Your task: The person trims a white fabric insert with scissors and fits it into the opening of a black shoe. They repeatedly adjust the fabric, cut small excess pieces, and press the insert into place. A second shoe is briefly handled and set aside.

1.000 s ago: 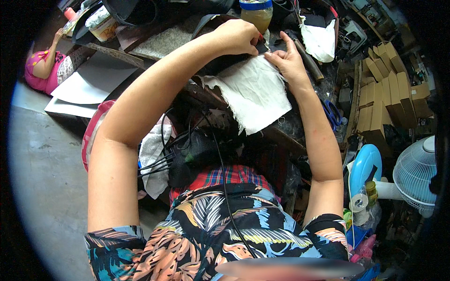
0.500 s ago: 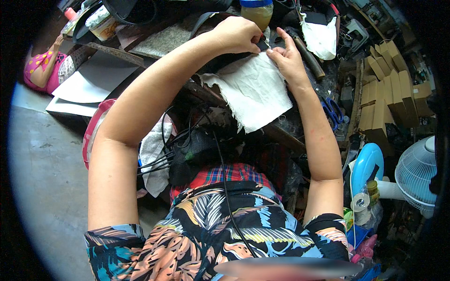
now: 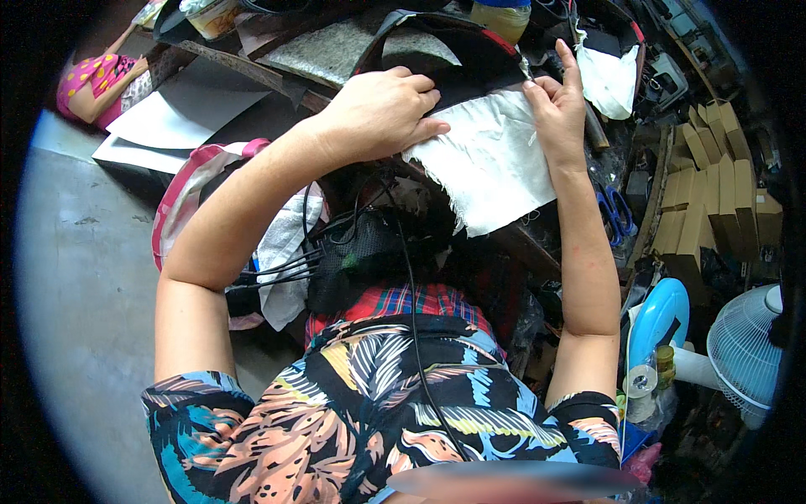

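Observation:
A frayed white cloth (image 3: 495, 181) hangs over the near edge of the bench, its top running under a black curved piece (image 3: 470, 80) with a red-trimmed rim. My right hand (image 3: 558, 113) pinches the cloth's upper right corner, by the end of the red trim, with one finger pointing up. My left hand (image 3: 378, 113) rests at the upper left, its fingers loosely bent over the black piece. Its thumb stretches apart onto the cloth's left corner. What lies under the left palm is hidden.
Behind stands a blue-lidded jar (image 3: 501, 21). Blue-handled scissors (image 3: 617, 214) lie right of my right forearm, near another white cloth (image 3: 609, 80). Cardboard pieces (image 3: 714, 176) and a fan (image 3: 743, 344) are at the right. Another person (image 3: 96, 88) is at the far left.
My left hand has let go of its pinch near the right hand and moved left and nearer, spreading its thumb. My right hand keeps its pinch. The view has shifted slightly.

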`<state>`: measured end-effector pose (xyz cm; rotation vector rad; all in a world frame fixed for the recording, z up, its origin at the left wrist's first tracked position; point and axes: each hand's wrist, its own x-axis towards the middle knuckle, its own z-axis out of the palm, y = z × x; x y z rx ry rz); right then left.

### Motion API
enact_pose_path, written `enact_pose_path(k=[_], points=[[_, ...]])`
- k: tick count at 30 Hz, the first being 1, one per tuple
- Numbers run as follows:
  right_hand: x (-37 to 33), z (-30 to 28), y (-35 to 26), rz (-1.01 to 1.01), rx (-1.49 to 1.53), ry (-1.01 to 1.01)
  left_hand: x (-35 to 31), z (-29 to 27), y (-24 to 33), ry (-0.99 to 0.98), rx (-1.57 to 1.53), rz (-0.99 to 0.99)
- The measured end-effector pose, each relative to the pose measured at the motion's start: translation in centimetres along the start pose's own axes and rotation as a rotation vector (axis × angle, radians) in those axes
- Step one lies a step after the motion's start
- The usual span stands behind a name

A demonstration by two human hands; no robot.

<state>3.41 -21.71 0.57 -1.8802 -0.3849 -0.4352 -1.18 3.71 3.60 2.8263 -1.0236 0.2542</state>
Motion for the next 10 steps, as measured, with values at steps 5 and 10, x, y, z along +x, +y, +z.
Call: enact_pose_path(k=[5,10], points=[[0.4,0.0,0.4,0.016,0.098,-0.036,0.4,0.7,-0.4,0.085,0.000,0.033],[1.5,-0.8,1.1,0.036,0.122,-0.055,3.5,-0.4,-2.0,-0.026,0.272,0.460]])
